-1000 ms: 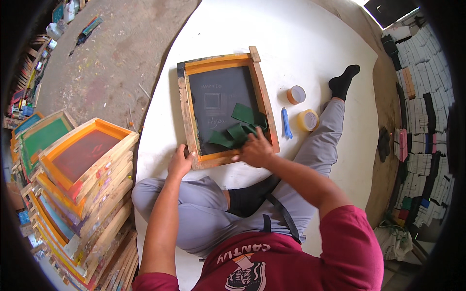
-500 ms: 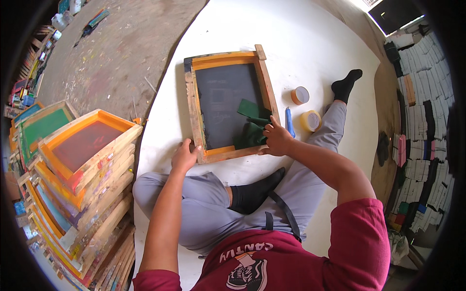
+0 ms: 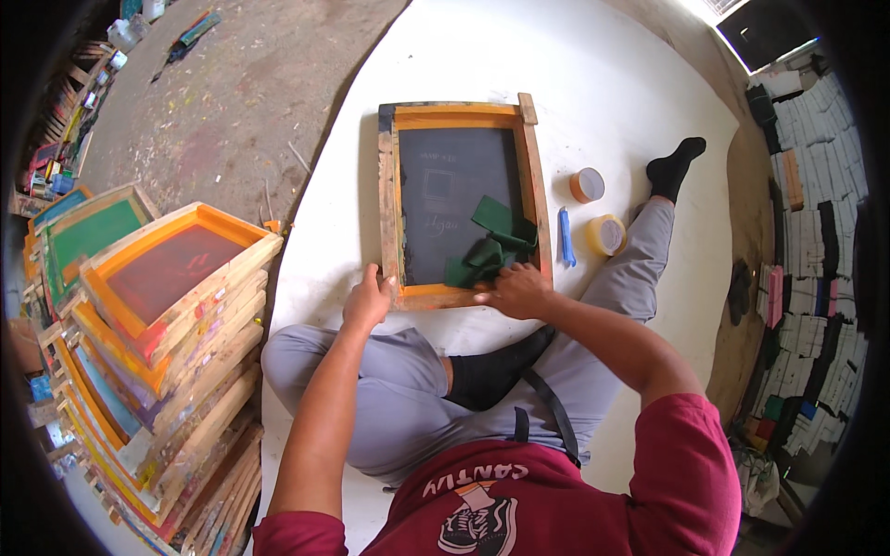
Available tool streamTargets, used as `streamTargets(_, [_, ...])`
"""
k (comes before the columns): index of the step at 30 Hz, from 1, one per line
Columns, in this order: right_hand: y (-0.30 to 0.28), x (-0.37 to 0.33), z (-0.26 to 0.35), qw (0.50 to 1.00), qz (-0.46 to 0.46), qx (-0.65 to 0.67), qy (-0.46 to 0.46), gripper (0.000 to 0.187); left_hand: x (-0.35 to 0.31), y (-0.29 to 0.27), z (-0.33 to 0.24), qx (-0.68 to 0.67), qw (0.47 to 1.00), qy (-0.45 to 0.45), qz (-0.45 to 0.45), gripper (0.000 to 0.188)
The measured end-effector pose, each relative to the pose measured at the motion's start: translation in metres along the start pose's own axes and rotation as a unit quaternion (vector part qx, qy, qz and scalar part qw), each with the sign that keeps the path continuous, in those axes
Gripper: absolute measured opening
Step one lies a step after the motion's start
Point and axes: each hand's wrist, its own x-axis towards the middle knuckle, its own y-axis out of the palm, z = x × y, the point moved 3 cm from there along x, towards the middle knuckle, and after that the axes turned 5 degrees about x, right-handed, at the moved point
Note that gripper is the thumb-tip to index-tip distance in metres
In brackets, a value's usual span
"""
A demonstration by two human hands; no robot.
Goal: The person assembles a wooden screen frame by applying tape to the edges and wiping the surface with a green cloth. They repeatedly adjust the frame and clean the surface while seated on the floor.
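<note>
Framed screen bears faint pale lettering; left hand grips its corner, grip of right hand unclear

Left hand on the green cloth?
No, the left hand touches the lower-left corner of the wooden frame, apart from the green cloth.

A white sheet covers the floor and serves as the work surface. A wood-framed screen lies flat on it, nearer the sheet's left edge than the right. Between the screen and the right edge lie three items: a slim blue tool, an orange-brown tape roll and a yellowish tape roll. A seated person's grey-trousered legs rest on the near portion, one extended toward the right edge.
</note>
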Motion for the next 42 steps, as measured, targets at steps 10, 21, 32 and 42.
streamTargets(10, [0.005,0.069,0.114,0.982,-0.087,0.098,-0.134,0.087,0.013,0.015,0.013,0.006,1.0,-0.01,0.006,0.053])
streamTargets(21, [0.008,0.105,0.055,0.913,-0.206,0.332,-0.117,0.022,0.013,0.01,0.011,0.021,1.0,-0.005,0.008,0.053])
streamTargets(32, [0.021,0.135,0.078,0.939,-0.198,0.119,-0.255,0.015,0.012,0.011,0.013,0.045,0.997,0.044,-0.037,0.052])
streamTargets(42, [0.004,0.135,0.105,0.977,-0.101,0.044,-0.184,0.034,0.015,0.016,0.018,0.022,1.0,0.014,0.0,0.053])
